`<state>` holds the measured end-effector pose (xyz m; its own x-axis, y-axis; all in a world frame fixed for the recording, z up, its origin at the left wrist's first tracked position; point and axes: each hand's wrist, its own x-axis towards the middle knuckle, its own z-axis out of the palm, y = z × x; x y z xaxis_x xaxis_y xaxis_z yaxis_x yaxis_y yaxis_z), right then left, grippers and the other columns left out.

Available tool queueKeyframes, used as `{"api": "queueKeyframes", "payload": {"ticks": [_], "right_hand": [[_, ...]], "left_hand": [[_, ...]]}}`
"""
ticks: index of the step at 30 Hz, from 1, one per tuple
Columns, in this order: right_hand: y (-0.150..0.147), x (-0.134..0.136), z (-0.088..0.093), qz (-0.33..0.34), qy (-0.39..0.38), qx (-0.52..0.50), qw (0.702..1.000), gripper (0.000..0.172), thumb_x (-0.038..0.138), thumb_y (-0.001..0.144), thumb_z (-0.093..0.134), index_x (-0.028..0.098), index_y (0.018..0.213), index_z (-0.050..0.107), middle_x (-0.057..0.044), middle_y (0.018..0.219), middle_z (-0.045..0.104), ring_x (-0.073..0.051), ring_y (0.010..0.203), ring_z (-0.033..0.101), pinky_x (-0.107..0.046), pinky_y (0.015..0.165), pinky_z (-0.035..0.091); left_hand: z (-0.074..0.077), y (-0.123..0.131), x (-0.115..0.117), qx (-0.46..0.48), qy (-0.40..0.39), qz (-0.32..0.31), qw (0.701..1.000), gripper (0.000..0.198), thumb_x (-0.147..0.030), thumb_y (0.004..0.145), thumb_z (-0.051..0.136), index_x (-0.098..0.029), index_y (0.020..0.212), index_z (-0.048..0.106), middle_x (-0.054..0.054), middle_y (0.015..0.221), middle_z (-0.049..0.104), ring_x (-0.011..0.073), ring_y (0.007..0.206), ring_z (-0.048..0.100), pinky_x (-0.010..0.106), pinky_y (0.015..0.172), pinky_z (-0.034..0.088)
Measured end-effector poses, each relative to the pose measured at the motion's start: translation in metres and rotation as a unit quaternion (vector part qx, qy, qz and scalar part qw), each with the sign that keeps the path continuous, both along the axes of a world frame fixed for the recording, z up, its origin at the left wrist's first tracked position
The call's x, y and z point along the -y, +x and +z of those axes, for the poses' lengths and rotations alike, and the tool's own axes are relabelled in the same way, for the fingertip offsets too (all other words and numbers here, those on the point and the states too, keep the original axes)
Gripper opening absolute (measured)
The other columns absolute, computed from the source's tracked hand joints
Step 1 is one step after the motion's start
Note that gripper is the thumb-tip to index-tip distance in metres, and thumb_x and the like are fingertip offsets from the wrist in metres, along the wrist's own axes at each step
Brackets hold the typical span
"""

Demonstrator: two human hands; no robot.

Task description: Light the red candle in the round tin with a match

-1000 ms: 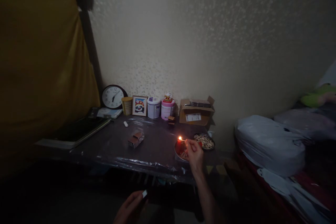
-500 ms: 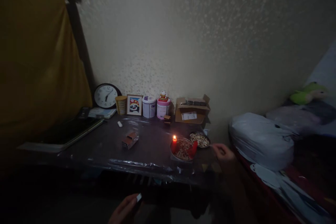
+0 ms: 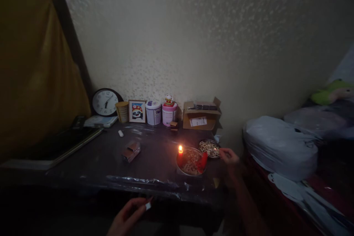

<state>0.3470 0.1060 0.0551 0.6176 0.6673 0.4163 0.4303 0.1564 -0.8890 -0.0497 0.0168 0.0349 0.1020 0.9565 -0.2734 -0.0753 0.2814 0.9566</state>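
Observation:
My right hand (image 3: 230,156) pinches a thin match (image 3: 218,149) with a small glow at its tip. It is at the right rim of a round dish (image 3: 209,149) of pale sticks that look like matches. In front stands a wider bowl (image 3: 193,160) with brownish bits inside. A lit red candle (image 3: 180,156) stands at its left side, and an unlit red candle (image 3: 203,160) leans at its right. Low in front of the table, my left hand (image 3: 129,214) is closed on a small matchbox (image 3: 148,205), whose white end shows; the rest is dark.
Bundled small boxes (image 3: 131,151) lie on the table (image 3: 155,158). Along the wall stand a clock (image 3: 106,102), a picture frame (image 3: 137,111), two tubs (image 3: 153,113) and a cardboard box (image 3: 201,116). White bags (image 3: 279,143) are heaped at the right.
A small glow now shows at the match tip in my right hand, which has moved slightly left and up. My left hand has risen a little. The view has shifted slightly.

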Motion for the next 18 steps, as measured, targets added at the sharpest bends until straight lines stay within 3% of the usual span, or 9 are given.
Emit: {"api": "queueKeyframes", "payload": {"ticks": [4, 7, 11, 14, 15, 18], "right_hand": [[-0.002, -0.024, -0.004, -0.013, 0.000, 0.028, 1.000, 0.035, 0.052, 0.059, 0.058, 0.019, 0.070, 0.062, -0.006, 0.064, 0.065, -0.021, 0.060, 0.059, -0.032, 0.059, 0.046], [-0.004, -0.021, 0.000, -0.017, 0.004, 0.043, 0.999, 0.037, 0.053, 0.057, 0.060, 0.019, 0.072, 0.062, -0.007, 0.074, 0.067, -0.021, 0.065, 0.060, -0.033, 0.063, 0.047], [-0.013, 0.019, 0.014, -0.057, 0.022, 0.045, 0.997, 0.038, 0.052, 0.066, 0.055, 0.018, 0.081, 0.061, -0.009, 0.082, 0.066, -0.022, 0.075, 0.060, -0.032, 0.066, 0.048], [-0.037, 0.063, 0.023, -0.070, 0.002, 0.041, 0.997, 0.033, 0.049, 0.071, 0.055, 0.019, 0.080, 0.062, -0.005, 0.068, 0.064, -0.018, 0.061, 0.059, -0.026, 0.055, 0.049], [-0.049, 0.076, 0.023, -0.056, -0.008, 0.049, 0.997, 0.031, 0.049, 0.073, 0.053, 0.020, 0.079, 0.063, -0.003, 0.061, 0.061, -0.017, 0.056, 0.058, -0.024, 0.050, 0.048], [-0.091, 0.106, 0.014, 0.070, -0.051, 0.109, 0.990, 0.017, 0.044, 0.072, 0.058, 0.029, 0.076, 0.066, 0.001, 0.054, 0.060, -0.017, 0.049, 0.058, -0.025, 0.042, 0.046]], "left_hand": [[0.004, 0.013, -0.039, -0.106, 0.111, 0.040, 0.987, 0.035, -0.044, 0.057, 0.071, -0.020, 0.082, 0.066, 0.005, 0.086, 0.071, 0.0281, 0.090, 0.061, 0.034, 0.081, 0.047], [0.000, 0.023, -0.064, -0.157, 0.197, 0.060, 0.966, 0.029, -0.041, 0.061, 0.069, -0.021, 0.082, 0.065, 0.005, 0.090, 0.069, 0.0277, 0.093, 0.059, 0.034, 0.086, 0.044], [-0.008, 0.028, -0.085, -0.169, 0.265, 0.061, 0.947, 0.025, -0.037, 0.067, 0.065, -0.022, 0.087, 0.065, 0.006, 0.098, 0.067, 0.0272, 0.100, 0.057, 0.035, 0.092, 0.039], [-0.013, 0.027, -0.092, -0.199, 0.288, 0.056, 0.935, 0.025, -0.037, 0.069, 0.063, -0.023, 0.091, 0.065, 0.007, 0.102, 0.067, 0.0275, 0.101, 0.056, 0.035, 0.092, 0.038], [-0.014, 0.026, -0.094, -0.211, 0.292, 0.051, 0.931, 0.026, -0.037, 0.070, 0.062, -0.024, 0.093, 0.064, 0.008, 0.103, 0.066, 0.0277, 0.101, 0.056, 0.036, 0.093, 0.038], [-0.021, 0.024, -0.100, -0.245, 0.298, 0.030, 0.922, 0.029, -0.038, 0.073, 0.060, -0.023, 0.098, 0.063, 0.009, 0.105, 0.066, 0.0284, 0.102, 0.056, 0.038, 0.093, 0.037]]}}
